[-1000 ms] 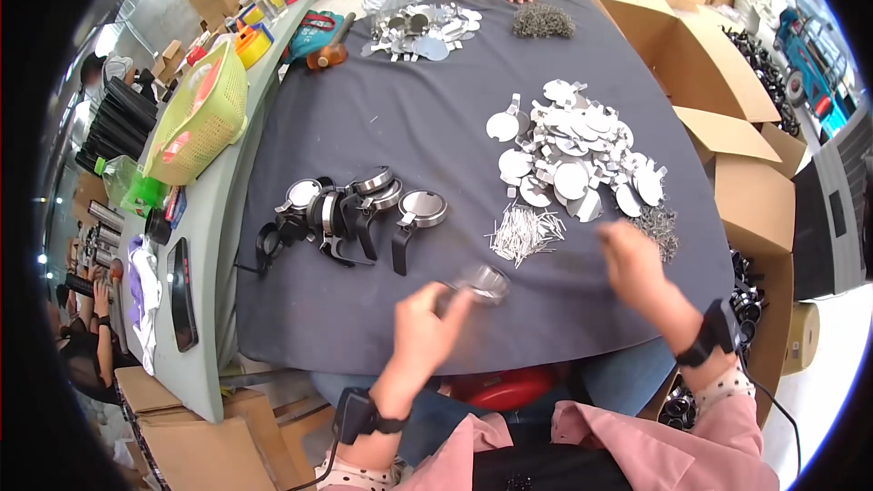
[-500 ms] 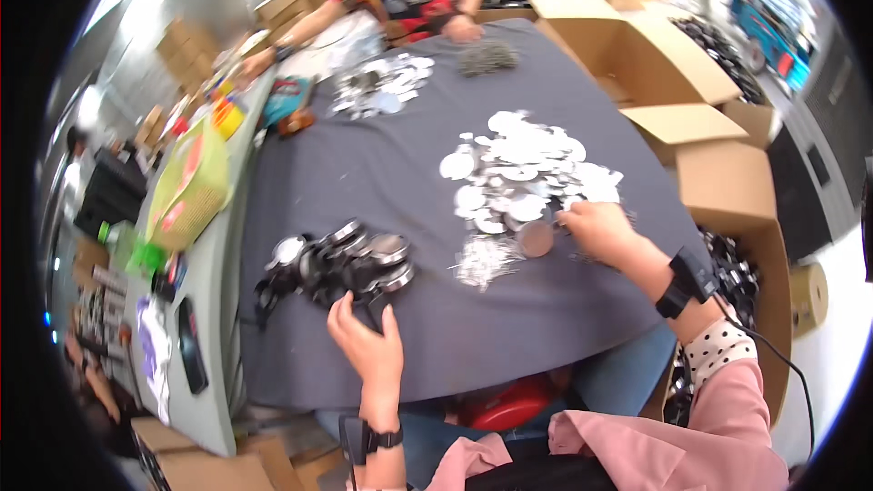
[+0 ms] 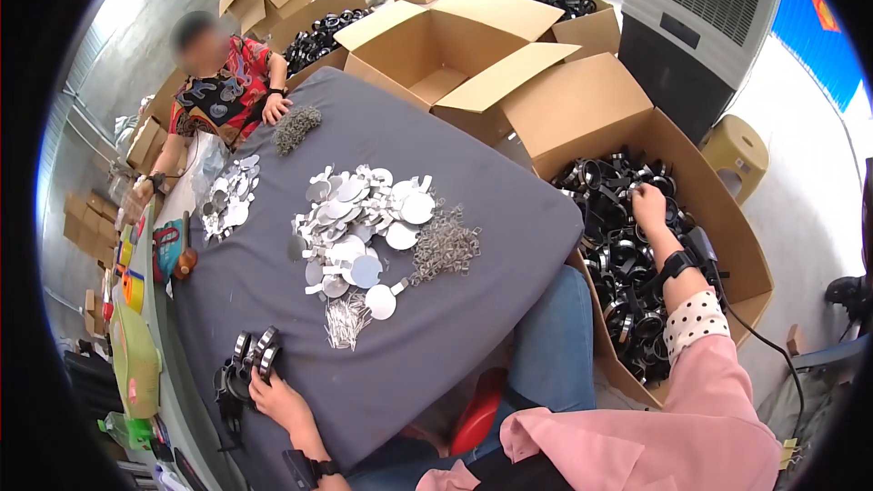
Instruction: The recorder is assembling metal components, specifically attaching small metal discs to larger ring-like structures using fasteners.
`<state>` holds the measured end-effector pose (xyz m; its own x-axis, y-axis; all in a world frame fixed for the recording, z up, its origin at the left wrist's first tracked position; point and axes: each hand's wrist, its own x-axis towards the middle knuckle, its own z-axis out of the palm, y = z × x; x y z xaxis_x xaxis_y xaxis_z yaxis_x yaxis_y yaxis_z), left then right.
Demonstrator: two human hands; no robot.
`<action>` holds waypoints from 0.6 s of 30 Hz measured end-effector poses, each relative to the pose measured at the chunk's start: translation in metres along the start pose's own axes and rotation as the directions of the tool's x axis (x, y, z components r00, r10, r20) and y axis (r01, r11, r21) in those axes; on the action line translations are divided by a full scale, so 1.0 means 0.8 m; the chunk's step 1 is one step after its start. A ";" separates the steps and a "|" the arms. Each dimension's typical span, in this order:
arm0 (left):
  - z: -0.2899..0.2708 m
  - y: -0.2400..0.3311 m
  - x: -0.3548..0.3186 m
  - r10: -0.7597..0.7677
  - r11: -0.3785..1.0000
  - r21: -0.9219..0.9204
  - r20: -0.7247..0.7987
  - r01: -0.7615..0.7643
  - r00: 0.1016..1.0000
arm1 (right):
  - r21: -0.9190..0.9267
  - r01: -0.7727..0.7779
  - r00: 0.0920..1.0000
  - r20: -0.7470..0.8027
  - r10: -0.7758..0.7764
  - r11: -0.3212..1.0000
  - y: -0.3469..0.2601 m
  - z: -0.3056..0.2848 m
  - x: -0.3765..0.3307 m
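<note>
On the near left of the dark cloth, my left hand [image 3: 282,403] has its fingers curled against a small cluster of black-and-silver ring pieces [image 3: 264,352] with black straps. My right hand [image 3: 649,209] reaches into an open carton [image 3: 718,277] at the right, which is heaped with the same kind of black-and-silver pieces [image 3: 627,250]. Its fingers close down on a piece at the top of the heap; the fingertips are partly hidden. Flat silver discs with tabs [image 3: 350,218] lie piled mid-table, beside bent grey wire clips [image 3: 446,244] and a bunch of thin silver pins [image 3: 346,321].
Across the table [image 3: 400,141] sits another person [image 3: 223,95], near a smaller disc pile [image 3: 229,198] and a wire-clip heap [image 3: 296,130]. An open carton [image 3: 446,55] stands past the far edge. A grey cooler [image 3: 696,27] and a yellow stool [image 3: 735,153] are at the right.
The view has swung to the right. My right hand has left the disc pile and is now in the carton. Fewer black-and-silver pieces lie by my left hand.
</note>
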<state>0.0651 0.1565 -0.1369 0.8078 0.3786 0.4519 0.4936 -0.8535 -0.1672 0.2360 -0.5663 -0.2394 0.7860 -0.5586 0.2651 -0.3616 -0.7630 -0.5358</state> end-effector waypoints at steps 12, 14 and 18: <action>-0.103 0.084 -0.058 0.313 0.934 -0.207 0.084 -0.290 0.946 | -0.077 -0.185 0.952 0.233 0.198 0.980 0.011 0.097 0.007; -0.107 0.107 -0.058 0.376 0.895 -0.283 0.059 -0.345 0.925 | -0.139 -0.146 0.946 0.272 0.179 0.980 0.003 0.095 0.006; -0.108 0.139 -0.063 0.445 0.813 -0.419 0.003 -0.403 0.895 | -0.245 0.110 0.835 0.548 0.045 0.963 -0.011 0.077 -0.017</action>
<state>0.0513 0.0110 -0.1024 0.9440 -0.0402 0.3276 -0.0595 -0.9970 0.0489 0.2593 -0.5320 -0.2876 0.9152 -0.3223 -0.2419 -0.3852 -0.8760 -0.2904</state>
